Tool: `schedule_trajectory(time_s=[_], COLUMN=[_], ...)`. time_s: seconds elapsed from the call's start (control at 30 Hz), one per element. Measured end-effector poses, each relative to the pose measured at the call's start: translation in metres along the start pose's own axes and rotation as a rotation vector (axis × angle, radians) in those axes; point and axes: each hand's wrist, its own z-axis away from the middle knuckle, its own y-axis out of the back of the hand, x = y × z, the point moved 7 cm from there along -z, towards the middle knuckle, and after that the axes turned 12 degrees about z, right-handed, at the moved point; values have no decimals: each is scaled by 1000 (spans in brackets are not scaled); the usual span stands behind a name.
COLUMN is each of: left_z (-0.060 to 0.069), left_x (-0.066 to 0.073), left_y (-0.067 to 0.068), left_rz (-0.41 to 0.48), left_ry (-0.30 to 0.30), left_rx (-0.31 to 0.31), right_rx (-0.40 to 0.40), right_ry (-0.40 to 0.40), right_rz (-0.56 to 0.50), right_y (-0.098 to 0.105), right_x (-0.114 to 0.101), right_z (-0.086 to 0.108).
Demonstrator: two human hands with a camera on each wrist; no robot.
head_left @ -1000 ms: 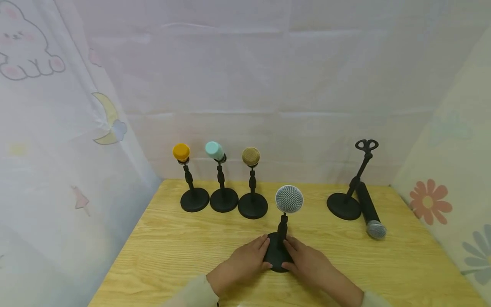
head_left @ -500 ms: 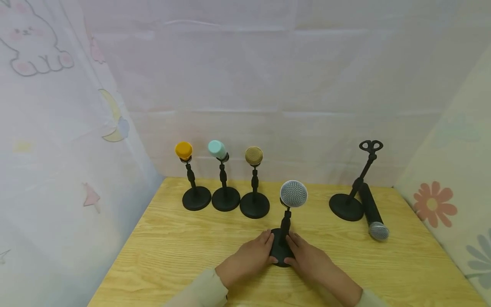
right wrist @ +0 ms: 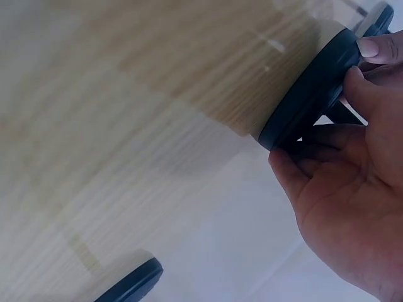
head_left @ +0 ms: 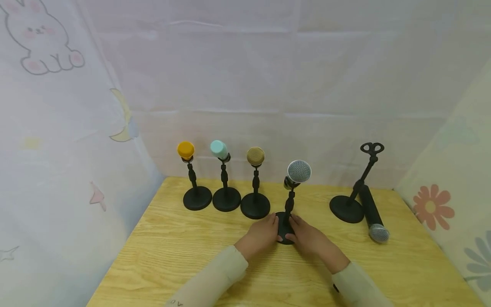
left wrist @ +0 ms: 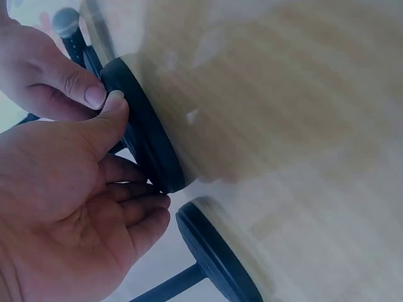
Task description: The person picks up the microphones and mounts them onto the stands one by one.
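Observation:
A silver-headed microphone [head_left: 299,171] sits tilted in a black desk microphone stand [head_left: 284,229] at the centre right of the table. My left hand [head_left: 262,234] grips the left edge of its round base, thumb near the front and fingers farther round. From the opposite side my right hand [head_left: 310,238] holds the same base. In the left wrist view the thumb of the left hand [left wrist: 69,189] lies against the rim of the base [left wrist: 146,135], close to the other thumb. The right wrist view has the right hand's [right wrist: 352,182] fingers curled at the base [right wrist: 308,94].
To the left stand three microphones in stands: orange [head_left: 186,150], mint [head_left: 219,149] and gold [head_left: 255,156]. At the right, a microphone stand with a bare clip [head_left: 347,208] stands beside a black microphone [head_left: 374,217] lying on the wooden table [head_left: 184,256]. A pale cloth wall [head_left: 230,76] rises behind.
Both hands have slid the stand with the silver-headed microphone away from the person, toward the back of the table and slightly right. The other microphones stay in place; the view has shifted slightly.

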Motion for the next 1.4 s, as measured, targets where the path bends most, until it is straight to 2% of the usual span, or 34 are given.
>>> schedule_trajectory(time_s=[0.33,0.57,0.77,1.03,1.2,1.4], left_z=[-34,-50,-59,-69,-71,-71], left_x=[-13,-22,-26,-34,-38,-36], left_y=[5,3,6,-2,-3,-3], left_rz=[25,107,168,308,325,324], left_ry=[87,135,134,156,162,148], left_rx=[-86,-159,-161,-174,-183,-175], right_rx=[-4,-34,-35,-63,-68,-51], right_ry=[-6,-11,-12,-33,-27,-35], right_rz=[-19,-33,-22,-33,-44,-46], right_y=[-2,-4,-4,-4,-3,-6], right_x=[24,37,48,54,54,57], right_z=[-30,-46,-56,-59,-63,-62])
